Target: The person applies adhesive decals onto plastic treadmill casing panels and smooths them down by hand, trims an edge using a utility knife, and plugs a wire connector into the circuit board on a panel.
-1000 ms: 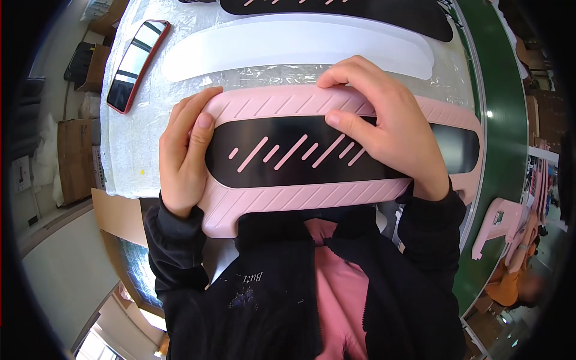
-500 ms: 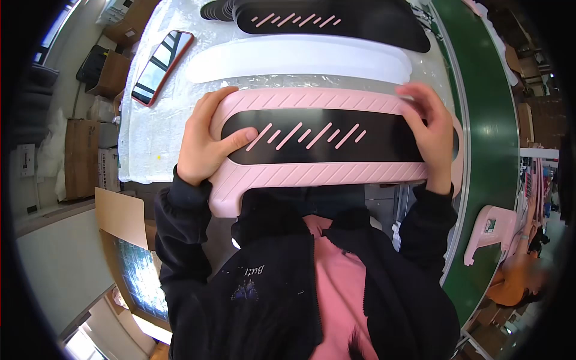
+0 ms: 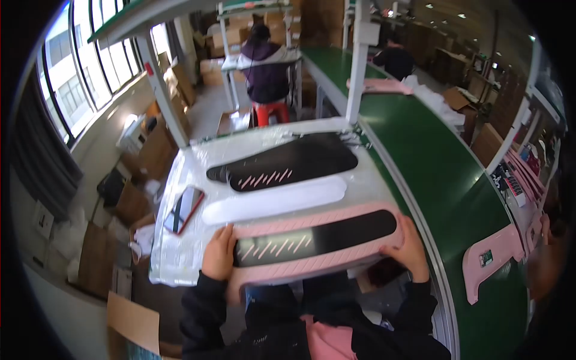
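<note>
A long pink panel (image 3: 336, 261) with a black inlay (image 3: 354, 231) and slanted pink slots lies between my hands at the table's near side. My left hand (image 3: 218, 255) grips its left end, fingers on the far edge. My right hand (image 3: 411, 249) is wrapped round its right end, the thumb on the near edge. Just beyond the panel is a white curved strip (image 3: 276, 201). Farther back rests a stack of black inlay pieces (image 3: 300, 159) with the same slots. A phone with a red case (image 3: 184, 210) lies at the left.
The table (image 3: 174, 258) has a plastic-wrapped top. On its right runs a green conveyor (image 3: 420, 144), bearing another pink part (image 3: 492, 258) and a farther pink panel (image 3: 384, 86). A person (image 3: 264, 72) sits ahead on a red stool; another person (image 3: 395, 60) is beyond the conveyor. White posts (image 3: 358, 66) rise behind.
The view has tilted up, showing the room ahead. My right hand has moved from the panel's upper middle to its right end and closed on it. My left hand still holds the left end.
</note>
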Demonstrator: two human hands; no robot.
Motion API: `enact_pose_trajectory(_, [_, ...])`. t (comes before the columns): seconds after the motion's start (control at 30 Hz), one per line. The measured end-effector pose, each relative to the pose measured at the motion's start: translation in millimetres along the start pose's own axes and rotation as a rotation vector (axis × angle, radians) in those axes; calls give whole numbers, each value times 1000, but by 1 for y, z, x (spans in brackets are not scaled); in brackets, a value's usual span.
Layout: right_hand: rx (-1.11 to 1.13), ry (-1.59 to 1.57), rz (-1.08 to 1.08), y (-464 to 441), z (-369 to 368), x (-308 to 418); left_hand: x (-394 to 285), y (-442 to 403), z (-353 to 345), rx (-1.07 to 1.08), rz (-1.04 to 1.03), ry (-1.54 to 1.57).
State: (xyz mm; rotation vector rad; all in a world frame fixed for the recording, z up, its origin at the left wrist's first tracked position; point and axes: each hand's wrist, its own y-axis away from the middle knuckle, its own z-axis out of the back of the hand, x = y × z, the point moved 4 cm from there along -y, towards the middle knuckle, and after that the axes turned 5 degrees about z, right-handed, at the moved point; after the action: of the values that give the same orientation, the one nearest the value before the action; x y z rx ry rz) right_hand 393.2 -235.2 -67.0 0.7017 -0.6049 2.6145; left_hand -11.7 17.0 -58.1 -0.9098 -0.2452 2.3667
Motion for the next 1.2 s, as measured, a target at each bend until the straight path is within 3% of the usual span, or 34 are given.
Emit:
enact_pose_trajectory(0.07, [-3, 3, 75, 0, 1, -5, -21, 14, -2, 20, 75, -388])
enact_pose_trajectory(0.13, [22, 69, 99, 7, 8, 2, -39, 30, -8, 58, 32, -461])
enact_pose_trajectory(0.2, [-19, 141, 163, 13, 2, 1, -59, 48, -14, 105, 11, -339])
enact_pose_trajectory(0.3, [-36, 145, 104, 11, -9, -10, -53, 76, -54, -120, -167, -605])
enact_pose_trajectory(0.43, [-38, 150, 107, 11, -8, -8, -95, 80, -24, -37, -116, -539])
enact_pose_trajectory(0.73, [-88, 181, 116, 16, -11, -6, -77, 82, -40, -58, -94, -548])
enact_pose_trajectory(0.8, [-161, 468, 204, 19, 1, 15, -86, 81, -25, -32, -47, -371])
enact_pose_trajectory(0.87, [-148, 233, 299, 11, 31, 47, -103, 74, 24, -197, -149, -82])
enact_pose_trajectory(0.97, [-583, -152, 577, 28, 123, 150, -161, 82, 139, -514, -269, 221])
enact_pose_trajectory(1.0, [-635, -215, 769, 36, 148, 168, -171, 89, 160, -651, -352, 361])
enact_pose_trajectory(1.03, [-704, -353, 1138, 40, 174, 192, -184, 94, 184, -636, -579, 447])
enact_pose_trajectory(1.1, [-928, -211, 1429, 53, 205, 229, -201, 105, 218, -762, -909, 285])
enact_pose_trajectory(1.2, [-753, -226, 1349, 47, 209, 213, -158, 137, 234, -676, -784, 296])
